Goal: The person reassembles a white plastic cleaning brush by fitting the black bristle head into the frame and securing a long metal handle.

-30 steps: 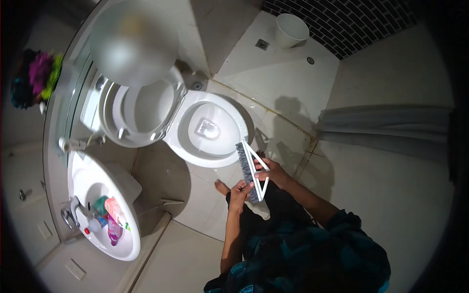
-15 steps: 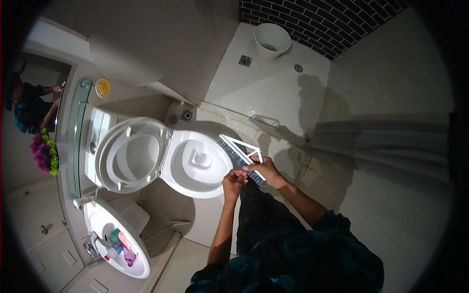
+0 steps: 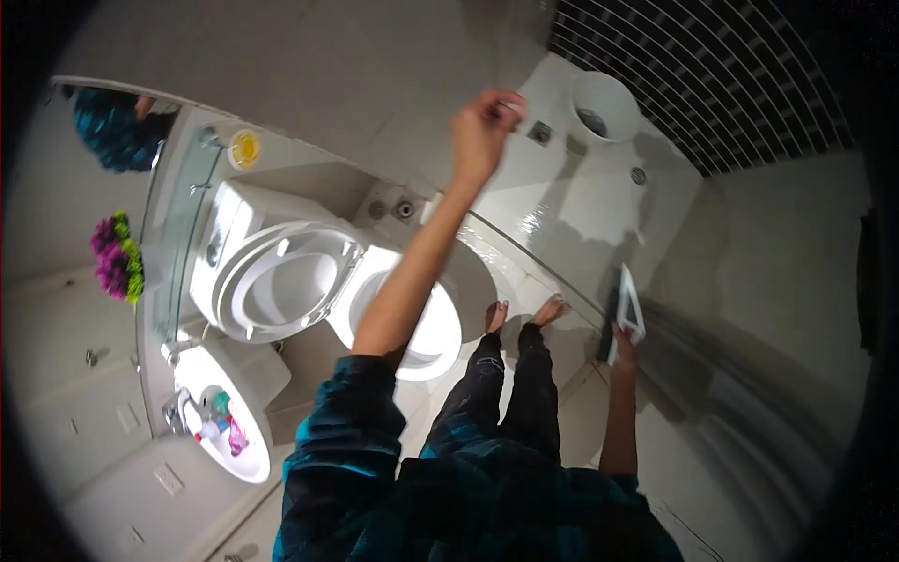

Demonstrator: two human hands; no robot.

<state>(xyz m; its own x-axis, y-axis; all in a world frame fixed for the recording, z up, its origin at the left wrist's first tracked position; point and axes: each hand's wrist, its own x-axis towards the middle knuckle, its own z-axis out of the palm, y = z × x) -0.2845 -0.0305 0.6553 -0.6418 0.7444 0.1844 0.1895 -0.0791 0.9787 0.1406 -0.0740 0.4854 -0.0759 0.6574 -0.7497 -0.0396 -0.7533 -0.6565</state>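
Note:
My left hand (image 3: 483, 140) is raised with the arm stretched forward across the toilet bowl (image 3: 448, 330). Its fingers are curled together in a pinch, and whatever may lie between them is too small to make out. Off to the right, my right hand (image 3: 625, 348) grips a white triangular-framed broom head (image 3: 630, 292) with dark grey bristles. The broom head stands on end, slightly blurred, its bristles facing left. Lid and seat (image 3: 281, 273) of the toilet are up, and my left forearm hides part of the bowl.
A white bucket (image 3: 620, 101) stands at the far right on the shower floor, near a square drain (image 3: 539, 133) and a round one (image 3: 639, 176). A low ledge (image 3: 524, 245) borders that floor. At left are a washbasin (image 3: 257, 448) holding bottles, a glass shelf (image 3: 178, 248) and purple flowers (image 3: 114, 267).
My hands have parted. The left has left the broom head and swung up and forward; the right has carried the broom head to the right. My view has shifted, and my feet now show.

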